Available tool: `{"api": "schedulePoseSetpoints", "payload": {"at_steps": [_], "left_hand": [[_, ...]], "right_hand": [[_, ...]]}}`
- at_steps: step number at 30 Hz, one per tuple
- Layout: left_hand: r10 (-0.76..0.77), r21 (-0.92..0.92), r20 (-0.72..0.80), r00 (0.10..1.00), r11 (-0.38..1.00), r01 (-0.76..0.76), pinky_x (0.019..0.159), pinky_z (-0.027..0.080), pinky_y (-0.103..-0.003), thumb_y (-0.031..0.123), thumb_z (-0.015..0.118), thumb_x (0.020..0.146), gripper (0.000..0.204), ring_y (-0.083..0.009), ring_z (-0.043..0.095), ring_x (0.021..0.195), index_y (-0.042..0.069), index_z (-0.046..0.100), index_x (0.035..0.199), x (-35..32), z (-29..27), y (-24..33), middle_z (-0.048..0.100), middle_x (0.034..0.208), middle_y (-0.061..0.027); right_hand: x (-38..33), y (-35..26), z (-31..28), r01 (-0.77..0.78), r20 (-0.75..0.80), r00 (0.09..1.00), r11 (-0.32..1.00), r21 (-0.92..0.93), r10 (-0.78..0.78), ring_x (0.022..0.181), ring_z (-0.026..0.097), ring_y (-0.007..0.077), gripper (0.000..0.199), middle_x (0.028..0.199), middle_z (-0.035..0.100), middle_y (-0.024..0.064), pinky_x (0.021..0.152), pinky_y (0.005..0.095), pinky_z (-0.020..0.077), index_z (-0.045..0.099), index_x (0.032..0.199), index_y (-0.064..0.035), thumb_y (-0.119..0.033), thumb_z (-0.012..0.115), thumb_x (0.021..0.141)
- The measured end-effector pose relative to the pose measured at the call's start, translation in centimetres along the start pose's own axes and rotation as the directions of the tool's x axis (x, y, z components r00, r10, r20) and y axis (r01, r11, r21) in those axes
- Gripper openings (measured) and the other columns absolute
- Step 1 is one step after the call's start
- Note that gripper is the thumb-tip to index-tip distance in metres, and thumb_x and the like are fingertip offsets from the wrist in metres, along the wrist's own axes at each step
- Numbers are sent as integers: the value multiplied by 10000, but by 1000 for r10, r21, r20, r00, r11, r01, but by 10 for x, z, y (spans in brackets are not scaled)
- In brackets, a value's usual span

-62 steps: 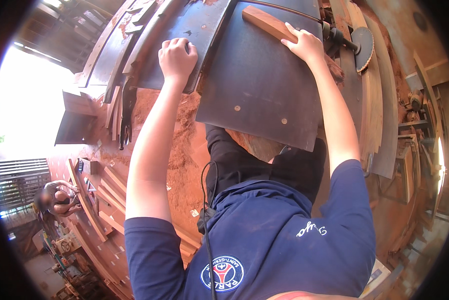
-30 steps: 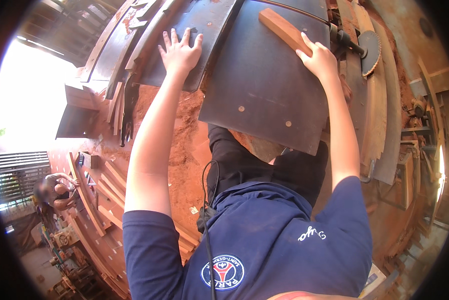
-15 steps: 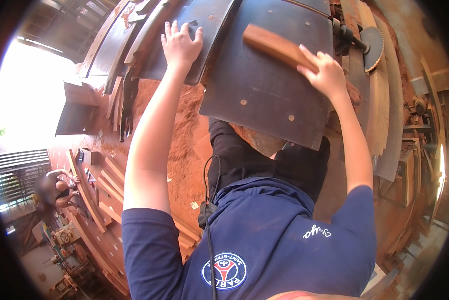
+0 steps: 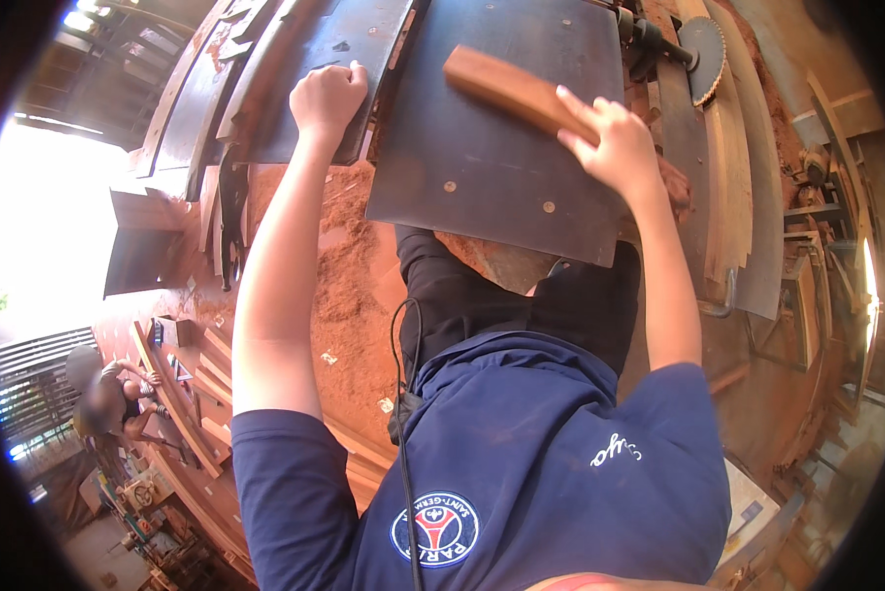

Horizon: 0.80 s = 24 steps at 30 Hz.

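My right hand point(image 4: 615, 143) grips the near right end of a reddish-brown wooden block point(image 4: 506, 87), index finger stretched along its top. The block lies at a slant over a dark metal machine table point(image 4: 491, 187) with screw heads in it. On the neighbouring metal plate point(image 4: 290, 108), across a narrow gap to the left, rests my left hand point(image 4: 326, 103). Its fingers are curled into a fist with the thumb up, and nothing shows in them; the fingertips are hidden.
A toothed circular saw blade point(image 4: 703, 61) on a shaft stands at the far right, beside long boards point(image 4: 728, 187). Reddish sawdust point(image 4: 349, 266) covers the floor below. At left, another person point(image 4: 122, 394) crouches by wooden planks point(image 4: 181, 404). A black cable point(image 4: 405, 453) hangs down my shirt.
My left hand has gone from spread fingers to a fist. My right hand still holds the block at much the same place on the table. The whole view has shifted slightly.
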State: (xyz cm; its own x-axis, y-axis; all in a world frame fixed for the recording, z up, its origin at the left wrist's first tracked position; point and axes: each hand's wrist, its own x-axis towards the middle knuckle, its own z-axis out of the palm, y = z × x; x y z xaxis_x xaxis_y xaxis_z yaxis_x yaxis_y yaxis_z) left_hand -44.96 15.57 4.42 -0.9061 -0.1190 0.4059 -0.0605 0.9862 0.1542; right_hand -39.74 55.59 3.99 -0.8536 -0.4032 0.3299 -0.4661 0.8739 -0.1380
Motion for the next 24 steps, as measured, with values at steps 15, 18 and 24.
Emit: {"api": "schedulePoseSetpoints", "payload": {"at_steps": [15,18,24], "left_hand": [[5,70,-34,999,998,-3,685,587,-468,350,502,957,466,-373,738,722,56,785,732,-1,4,5,747,765,-176],[-9,55,-53,999,998,12,693,587,-466,362,507,954,467,-370,741,729,60,789,737,2,4,4,750,771,-173],[-45,46,-58,997,998,47,695,584,-463,370,525,946,462,-372,737,725,59,784,723,4,7,-1,746,762,-176]], "right_hand": [[66,21,31,-50,16,999,997,-63,51,1071,698,306,592,1074,698,103,948,458,568,558,1498,-429,-533,697,932],[130,41,55,-111,31,993,983,-147,116,1148,694,277,615,1168,716,84,986,442,566,513,1524,-459,-609,643,942],[134,37,56,-114,49,992,992,-56,116,1107,702,297,598,1124,716,101,951,441,567,548,1503,-444,-583,665,933]]}}
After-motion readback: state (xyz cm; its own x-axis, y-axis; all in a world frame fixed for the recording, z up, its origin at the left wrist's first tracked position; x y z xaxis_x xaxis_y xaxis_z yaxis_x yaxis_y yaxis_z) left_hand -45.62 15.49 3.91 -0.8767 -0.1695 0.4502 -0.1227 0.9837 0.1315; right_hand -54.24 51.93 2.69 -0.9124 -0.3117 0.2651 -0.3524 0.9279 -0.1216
